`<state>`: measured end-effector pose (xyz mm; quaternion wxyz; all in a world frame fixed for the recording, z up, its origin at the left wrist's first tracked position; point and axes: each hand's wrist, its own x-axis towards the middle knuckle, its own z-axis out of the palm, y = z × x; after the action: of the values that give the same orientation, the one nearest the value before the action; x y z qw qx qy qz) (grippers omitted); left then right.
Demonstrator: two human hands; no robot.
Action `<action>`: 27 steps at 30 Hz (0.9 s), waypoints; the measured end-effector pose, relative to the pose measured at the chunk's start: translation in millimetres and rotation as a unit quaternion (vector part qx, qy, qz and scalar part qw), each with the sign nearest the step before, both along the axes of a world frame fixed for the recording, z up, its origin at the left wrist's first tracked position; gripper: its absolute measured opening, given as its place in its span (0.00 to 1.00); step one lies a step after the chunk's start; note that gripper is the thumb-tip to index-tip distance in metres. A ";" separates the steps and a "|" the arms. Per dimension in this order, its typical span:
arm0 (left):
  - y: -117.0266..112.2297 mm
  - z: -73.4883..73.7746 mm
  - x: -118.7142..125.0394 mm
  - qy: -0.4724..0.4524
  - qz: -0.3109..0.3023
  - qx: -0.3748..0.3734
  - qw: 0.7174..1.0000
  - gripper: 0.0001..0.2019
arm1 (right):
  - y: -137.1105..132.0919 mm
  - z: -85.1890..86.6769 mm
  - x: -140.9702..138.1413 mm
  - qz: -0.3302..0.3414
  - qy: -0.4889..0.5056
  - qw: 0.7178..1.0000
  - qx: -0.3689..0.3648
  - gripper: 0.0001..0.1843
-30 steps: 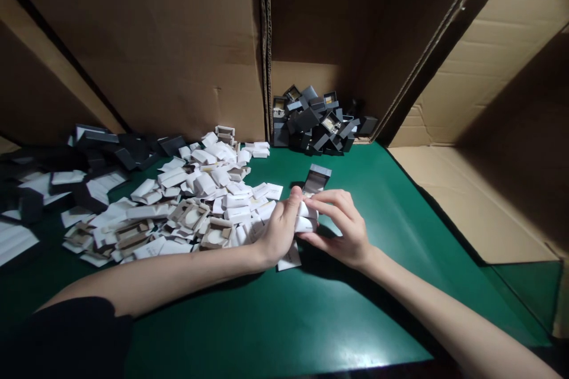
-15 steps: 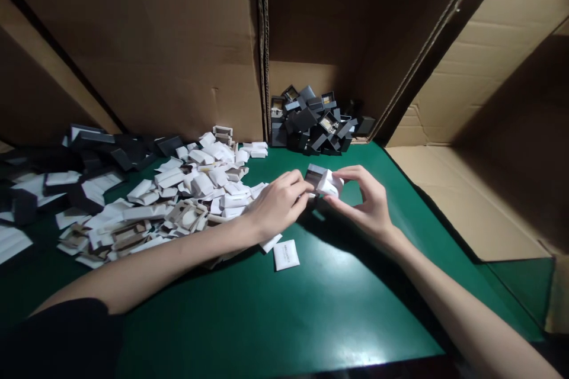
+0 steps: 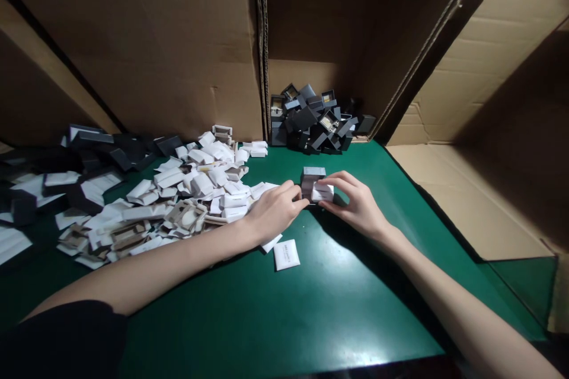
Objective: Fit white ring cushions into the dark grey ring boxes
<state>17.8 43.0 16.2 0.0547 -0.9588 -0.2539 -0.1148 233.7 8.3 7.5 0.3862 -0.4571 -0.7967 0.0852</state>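
A small dark grey box [image 3: 313, 172] with an open lid is in front of me on the green table. My left hand [image 3: 276, 213] is closed, its fingertips pinching the box's lower left edge. Between thumb and fingers, my right hand [image 3: 355, 202] grips a small white folded paper insert [image 3: 322, 193] with faint print on it. The insert is at the front of the box and overlaps it; how deep it sits inside I cannot tell. Just below my left hand lies a flat white printed card [image 3: 286, 255], with another white piece partly under my wrist.
Many white paper inserts [image 3: 202, 183] are heaped at the left. Behind them lie larger black box pieces [image 3: 91, 139]. A pile of small dark boxes [image 3: 311, 121] stands at the back against cardboard walls [image 3: 178, 41]. A cardboard flap [image 3: 462, 195] lies along the table's right side.
My right hand has moved slightly left and down, and the white insert has turned from tilted to level against the box. The box now stands straighter. My left hand has shifted slightly left and down.
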 end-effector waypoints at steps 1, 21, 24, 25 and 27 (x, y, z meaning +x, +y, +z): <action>-0.2 -0.8 -0.1 -0.004 -0.001 0.000 1.000 0.13 | 0.0 -1.2 -0.4 -0.007 -0.005 1.000 0.006 0.15; 1.0 -0.6 -0.2 -0.207 0.003 -0.208 0.956 0.19 | 1.3 -10.5 -8.6 0.023 -0.043 0.996 0.068 0.16; 2.4 -4.3 -0.4 -0.230 0.025 -0.233 0.945 0.20 | -0.6 -9.7 -10.2 0.024 -0.072 0.994 0.081 0.14; 3.1 -5.5 -0.3 -0.236 0.030 -0.240 0.941 0.21 | -1.6 -8.8 -10.8 0.024 -0.087 0.992 0.083 0.13; 4.6 -7.3 0.0 -0.242 0.037 -0.251 0.936 0.21 | -3.8 -6.3 -12.1 0.025 -0.121 0.988 0.088 0.14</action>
<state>17.8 47.6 8.9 -0.2463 -0.8743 -0.3157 -0.2743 221.6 4.4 1.2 0.3234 -0.4085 -0.8529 -0.0320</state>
